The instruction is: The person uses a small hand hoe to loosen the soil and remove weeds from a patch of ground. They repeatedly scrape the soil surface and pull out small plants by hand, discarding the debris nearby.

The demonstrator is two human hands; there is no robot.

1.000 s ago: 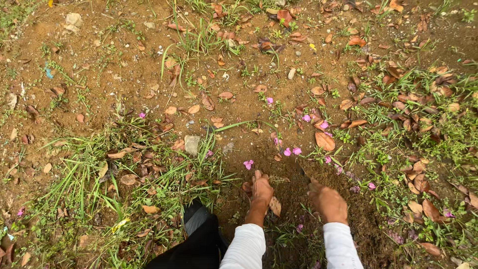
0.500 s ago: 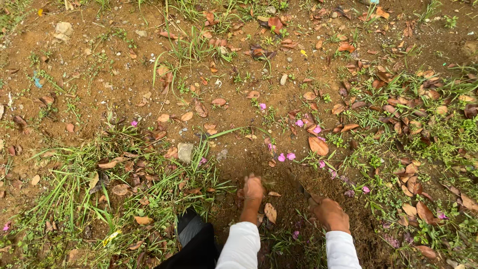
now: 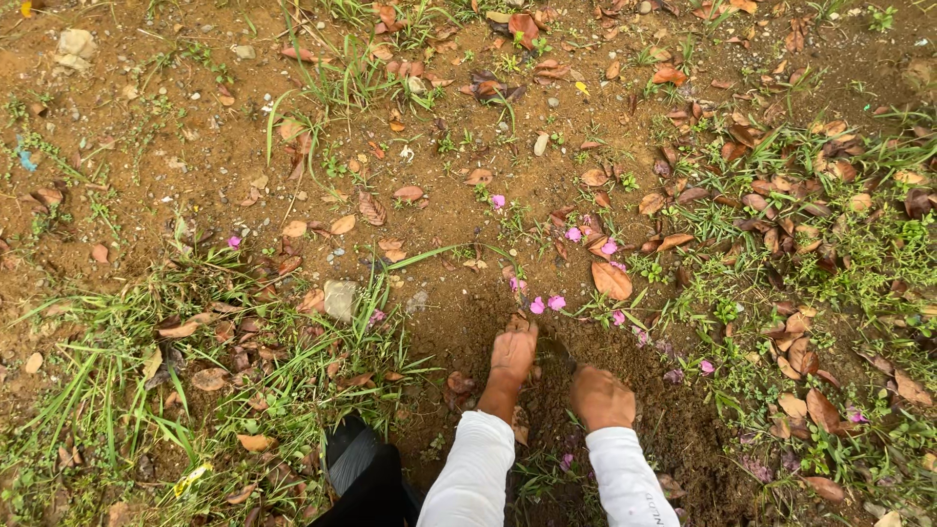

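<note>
Head view, hands: I count two, both mine, in white sleeves (image 3: 478,478), reaching down to one patch of dark loose soil (image 3: 673,429).
Left hand (image 3: 511,353): laid flat, fingers stretched forward together, palm down on the soil; it grips nothing that I can see.
Right hand (image 3: 601,396): curled into a loose fist, knuckles up, pressed on the soil just beside the left hand. A thin dark shape runs from it toward the left hand; it may be a small tool or a stem, I cannot tell which, nor whether the fingers clamp it.
Hands to each other: near, not touching.
Worked patch: directly under and right of both hands, darker than the orange-brown ground (image 3: 195,127) around it.
Pink flowers (image 3: 547,304): about ten small blooms that I can count, two of them paired just ahead of the left fingertips, the rest scattered up and to the right.
Large dry leaf (image 3: 612,280): one, brown, just beyond the paired blooms; many smaller dry leaves lie all about.
Pale stones: two, one flat grey stone (image 3: 340,299) left of the hands and one lighter stone (image 3: 73,44) near the top left corner.
Grass tufts (image 3: 107,390): thickest at lower left and along the right side.
Dark trouser leg (image 3: 366,478): one, at the bottom edge, left of the sleeves.
</note>
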